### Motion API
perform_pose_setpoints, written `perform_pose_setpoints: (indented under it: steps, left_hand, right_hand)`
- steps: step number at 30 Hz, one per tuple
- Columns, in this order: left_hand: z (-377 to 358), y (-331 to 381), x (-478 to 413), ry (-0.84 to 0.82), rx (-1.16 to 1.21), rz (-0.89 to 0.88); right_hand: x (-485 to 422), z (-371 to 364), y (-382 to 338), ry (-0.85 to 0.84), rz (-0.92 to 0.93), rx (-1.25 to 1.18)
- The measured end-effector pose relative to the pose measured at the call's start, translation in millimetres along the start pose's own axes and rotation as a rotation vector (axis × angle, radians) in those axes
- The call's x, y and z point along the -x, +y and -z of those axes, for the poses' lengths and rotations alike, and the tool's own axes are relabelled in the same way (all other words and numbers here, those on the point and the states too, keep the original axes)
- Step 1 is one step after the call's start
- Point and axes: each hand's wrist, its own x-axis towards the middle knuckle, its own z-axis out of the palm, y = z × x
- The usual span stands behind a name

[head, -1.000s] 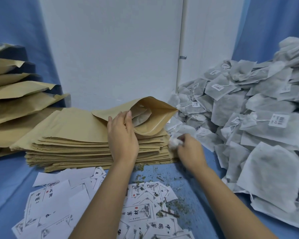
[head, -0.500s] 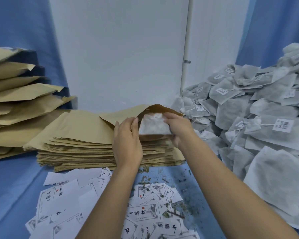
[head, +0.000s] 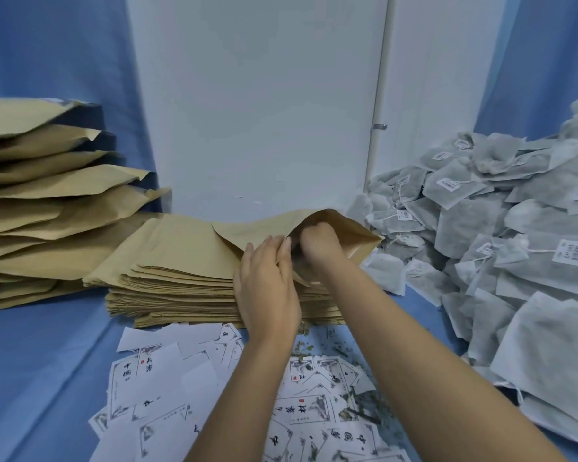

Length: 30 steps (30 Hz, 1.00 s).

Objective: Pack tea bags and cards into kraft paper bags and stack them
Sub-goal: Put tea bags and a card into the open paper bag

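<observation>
Two hands work at one open kraft bag (head: 356, 240). My left hand (head: 267, 285) reaches forward and its fingers (head: 282, 250) lie nearly straight on the left lip of the bag's mouth, not curled; the thumb is hidden from me. My right hand (head: 317, 243) is pushed inside the mouth just right of those fingers, knuckles up and fingers bent. I cannot tell whether they grip anything, as the bag's upper sheet arches over them.

The open bag lies on top of a stack of flat kraft bags (head: 181, 275), which spreads out to the left of my left fingers and sits directly beneath both hands. Farther left, well apart from them, filled kraft bags (head: 54, 208) are piled high, their open ends pointing right.

To the right of my right fingers, close beside the bag's mouth, a heap of tea bags (head: 514, 261) with strings and paper tags slopes up. Behind my fingers, under both forearms, printed cards (head: 161, 378) are scattered on the blue tabletop (head: 30, 368), with loose tea crumbs (head: 359, 406) among them by my right forearm.
</observation>
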Motion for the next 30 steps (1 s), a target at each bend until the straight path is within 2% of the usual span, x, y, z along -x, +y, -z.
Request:
perform_pose_setpoints:
  steps: [2,4,6,9,11,12,15,16,17,19,21,23,25,30]
  left_hand:
    - [2,0,-3,-0.015,-0.012,-0.002]
    - [3,-1,-5,-0.028,-0.008,-0.003]
    - [5,-1,-4,-0.027,-0.002,-0.016]
    - [8,1,-1,-0.031,-0.028,-0.045]
    - [10,1,-1,-0.059,-0.061,-0.051]
    - [12,1,-2,-0.071,-0.082,-0.047]
    - [16,-2,-10,-0.063,-0.107,0.048]
    - [18,-3,-13,-0.069,-0.079,0.098]
    - [20,-5,-15,-0.086,-0.035,0.131]
    - [25,-8,-17,-0.129,0.047,0.143]
    - [31,-11,-19,-0.133,0.090,0.139]
    - [36,-15,-19,-0.108,0.135,0.170]
    - [43,-19,-20,-0.078,0.181,0.229]
    - [62,-31,-23,-0.012,0.167,0.225]
  right_hand:
    - [2,6,7,0.146,0.124,0.221]
    - [8,9,9,0.204,0.250,0.271]
    - [6,8,11,0.126,0.290,0.283]
    - [2,4,11,-0.100,0.239,0.418]
    - [1,-1,15,-0.119,0.285,0.480]
    - [2,-3,17,-0.086,0.305,0.462]
    - [14,-4,25,0.166,0.415,0.347]
    - [20,-1,26,0.161,0.448,0.284]
    - [27,2,27,0.082,0.464,0.205]
    - [37,8,28,-0.230,0.414,0.101]
    - [41,14,32,-0.541,0.292,0.156]
    - [41,14,38,-0.728,0.202,0.298]
    - [42,8,48,-0.775,0.196,0.428]
    - [47,-11,72,-0.713,0.403,0.631]
